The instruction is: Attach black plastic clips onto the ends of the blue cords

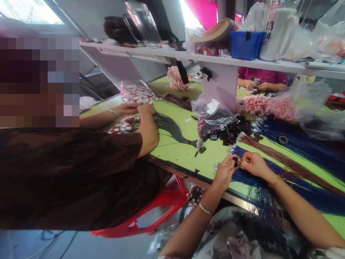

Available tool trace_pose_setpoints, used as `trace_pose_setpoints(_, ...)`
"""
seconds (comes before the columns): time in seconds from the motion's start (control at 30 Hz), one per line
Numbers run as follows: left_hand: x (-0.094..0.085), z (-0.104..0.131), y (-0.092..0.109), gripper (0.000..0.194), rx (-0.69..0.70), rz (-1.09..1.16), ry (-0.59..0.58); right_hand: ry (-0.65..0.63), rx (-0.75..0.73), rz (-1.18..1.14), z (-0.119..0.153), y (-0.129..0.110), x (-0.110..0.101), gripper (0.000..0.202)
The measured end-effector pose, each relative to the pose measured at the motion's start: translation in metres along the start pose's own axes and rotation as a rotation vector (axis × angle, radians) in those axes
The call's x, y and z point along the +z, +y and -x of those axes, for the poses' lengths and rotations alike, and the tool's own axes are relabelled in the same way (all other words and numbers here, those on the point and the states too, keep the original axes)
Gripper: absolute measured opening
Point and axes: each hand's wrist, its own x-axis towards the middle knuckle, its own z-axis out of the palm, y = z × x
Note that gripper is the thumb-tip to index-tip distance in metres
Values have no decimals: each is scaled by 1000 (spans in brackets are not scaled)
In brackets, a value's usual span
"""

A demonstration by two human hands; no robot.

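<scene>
Over the near edge of the green table (pixel 188 159), my left hand (pixel 225 169) grips a small black connector (pixel 236 162) between thumb and fingers. My right hand (pixel 252 164) is closed just to its right, pinching a thin wire end at the connector; the wire itself is mostly hidden by the fingers. Bundles of blue wires (pixel 304 187) and brown wires (pixel 285 158) with silvery tips lie behind and beneath my right hand. A heap of black connectors (pixel 231 133) sits beyond my hands.
At the left, a person in a dark top (pixel 67 172) works beside grey wires (pixel 172 126). A shelf (pixel 167 54) crosses above, holding a blue bin (pixel 246 45) and a white mug (pixel 276 34). Another person's hands (pixel 257 85) show beyond it. A red stool (pixel 161 205) stands below.
</scene>
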Motion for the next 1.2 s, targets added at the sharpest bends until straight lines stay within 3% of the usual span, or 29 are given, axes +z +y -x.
trace_pose_setpoints(0.57, 0, 2, 0, 37, 9, -60, 2, -12, 45, 34, 0, -6, 0, 14)
trace_pose_setpoints(0.77, 1, 2, -4, 39, 38, -150, 46, -25, -53, 51, 0, -6, 1, 13)
trace_pose_setpoints(0.9, 3, 3, -4, 38, 17, -90, 54, -55, -152, 32, 2, -7, -2, 14)
trace_pose_setpoints(1.1, 2, -2, -8, 38, 56, -174, 90, 22, -108, 127, 6, -5, 9, 15)
trace_pose_setpoints(1.2, 4, 3, -8, 33, 117, -285, 78, -22, -134, 103, 5, -4, 1, 16)
